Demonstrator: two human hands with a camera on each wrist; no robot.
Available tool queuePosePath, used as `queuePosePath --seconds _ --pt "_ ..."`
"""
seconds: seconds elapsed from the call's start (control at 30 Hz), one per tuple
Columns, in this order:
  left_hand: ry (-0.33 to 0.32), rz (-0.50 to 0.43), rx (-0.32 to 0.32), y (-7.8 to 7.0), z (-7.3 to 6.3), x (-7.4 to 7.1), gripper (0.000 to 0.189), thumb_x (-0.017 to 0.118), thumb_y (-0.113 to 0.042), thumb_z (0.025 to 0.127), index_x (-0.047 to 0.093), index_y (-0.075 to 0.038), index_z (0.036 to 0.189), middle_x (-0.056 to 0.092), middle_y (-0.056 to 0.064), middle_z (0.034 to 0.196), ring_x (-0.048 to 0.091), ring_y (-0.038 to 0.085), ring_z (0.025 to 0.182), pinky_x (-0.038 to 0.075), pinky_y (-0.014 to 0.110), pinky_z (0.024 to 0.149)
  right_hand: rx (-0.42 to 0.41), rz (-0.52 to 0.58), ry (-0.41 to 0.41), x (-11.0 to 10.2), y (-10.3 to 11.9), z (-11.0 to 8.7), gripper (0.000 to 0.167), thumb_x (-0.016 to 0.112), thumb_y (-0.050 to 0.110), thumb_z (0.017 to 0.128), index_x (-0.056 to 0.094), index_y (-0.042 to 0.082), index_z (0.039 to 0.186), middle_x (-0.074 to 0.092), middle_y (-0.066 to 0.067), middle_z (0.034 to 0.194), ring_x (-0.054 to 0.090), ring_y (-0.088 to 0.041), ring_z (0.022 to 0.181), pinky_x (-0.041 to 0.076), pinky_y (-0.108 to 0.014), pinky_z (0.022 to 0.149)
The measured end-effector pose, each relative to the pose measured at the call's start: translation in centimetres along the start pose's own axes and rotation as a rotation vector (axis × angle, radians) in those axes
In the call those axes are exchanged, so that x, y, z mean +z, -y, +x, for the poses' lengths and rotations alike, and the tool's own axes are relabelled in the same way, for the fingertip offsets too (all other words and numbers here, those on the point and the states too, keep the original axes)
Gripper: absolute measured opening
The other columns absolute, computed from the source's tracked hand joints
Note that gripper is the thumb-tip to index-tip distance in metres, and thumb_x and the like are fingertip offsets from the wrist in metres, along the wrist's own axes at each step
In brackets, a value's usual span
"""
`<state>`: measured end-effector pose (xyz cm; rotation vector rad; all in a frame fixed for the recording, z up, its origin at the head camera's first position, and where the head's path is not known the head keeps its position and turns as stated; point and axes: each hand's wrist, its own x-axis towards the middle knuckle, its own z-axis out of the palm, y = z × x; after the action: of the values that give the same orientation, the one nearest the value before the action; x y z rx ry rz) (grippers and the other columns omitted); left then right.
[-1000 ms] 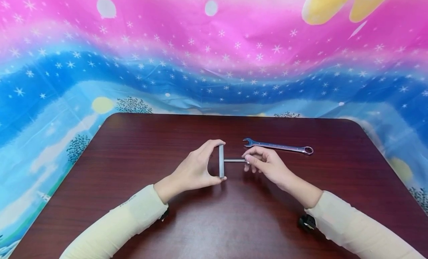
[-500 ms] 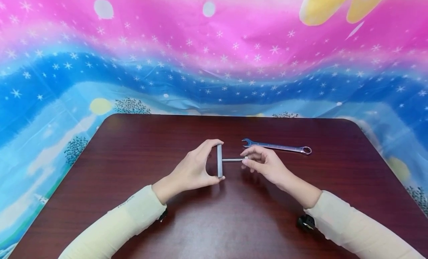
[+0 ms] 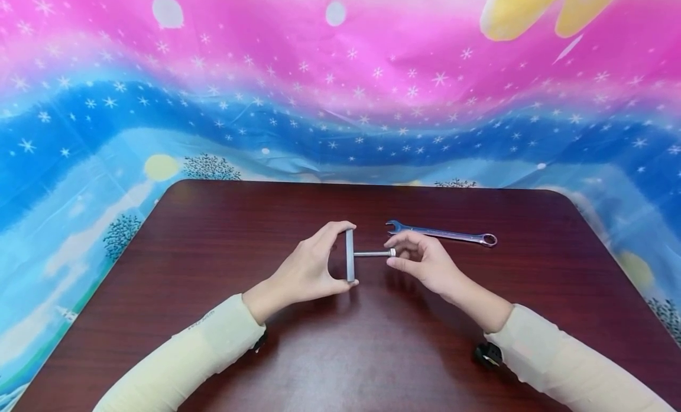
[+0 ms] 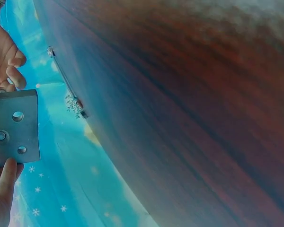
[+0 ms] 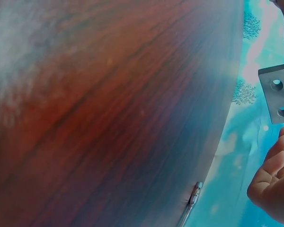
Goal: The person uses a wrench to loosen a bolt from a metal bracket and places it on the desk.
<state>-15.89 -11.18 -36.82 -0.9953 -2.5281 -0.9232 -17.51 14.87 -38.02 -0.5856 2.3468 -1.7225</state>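
Note:
My left hand [image 3: 305, 264] grips a grey metal plate [image 3: 349, 255] by its opposite edges, fingers at the far edge and thumb at the near one. The plate stands on edge above the table; in the left wrist view its face shows several round holes, with a bolt end in the middle one. From the plate's right side a long silver bolt [image 3: 372, 253] sticks out level. My right hand [image 3: 422, 259] holds its curled fingers around the hex bolt head, the thumb tip right under it.
A combination wrench [image 3: 441, 233] lies on the dark red wooden table [image 3: 255, 223], just behind my right hand. A patterned cloth backdrop [image 3: 298, 104] hangs beyond the table's far edge.
My right thumb and fingers have shifted around the bolt head, thumb now lower, and the head shows more fully. My left hand keeps the plate in nearly the same place.

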Motion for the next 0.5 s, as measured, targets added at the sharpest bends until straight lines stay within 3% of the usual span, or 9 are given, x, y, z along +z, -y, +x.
queuePosePath --seconds 0.1,0.3,0.5 --pt "0.002 0.004 -0.006 -0.03 -0.04 -0.01 0.088 0.090 -0.031 0.067 0.043 -0.009 0.139 0.055 0.001 0.132 0.064 0.017 0.101 0.055 0.033 0.089 -0.004 0.001 0.007 -0.07 0.01 -0.03 0.024 0.071 0.004 0.089 0.064 -0.004 0.111 0.068 0.001 0.085 0.064 -0.012 0.073 0.054 -0.026 0.066" --pt "0.008 0.001 -0.009 -0.13 -0.14 -0.08 0.088 0.090 -0.030 0.067 0.044 -0.009 0.139 0.055 0.001 0.132 0.065 0.018 0.100 0.056 0.033 0.089 0.064 0.002 0.046 -0.28 0.25 0.03 0.024 0.063 0.013 0.096 0.063 -0.005 0.113 0.071 -0.007 0.078 0.063 -0.025 0.069 0.056 -0.034 0.063" --pt "-0.005 0.002 -0.014 0.22 -0.33 -0.08 0.088 0.090 -0.030 0.068 0.043 -0.009 0.139 0.056 0.001 0.131 0.065 0.019 0.098 0.056 0.033 0.087 -0.027 -0.015 0.025 0.17 -0.29 0.40 0.022 0.070 0.002 0.089 0.063 -0.004 0.108 0.067 -0.008 0.090 0.063 -0.014 0.074 0.054 -0.026 0.066"
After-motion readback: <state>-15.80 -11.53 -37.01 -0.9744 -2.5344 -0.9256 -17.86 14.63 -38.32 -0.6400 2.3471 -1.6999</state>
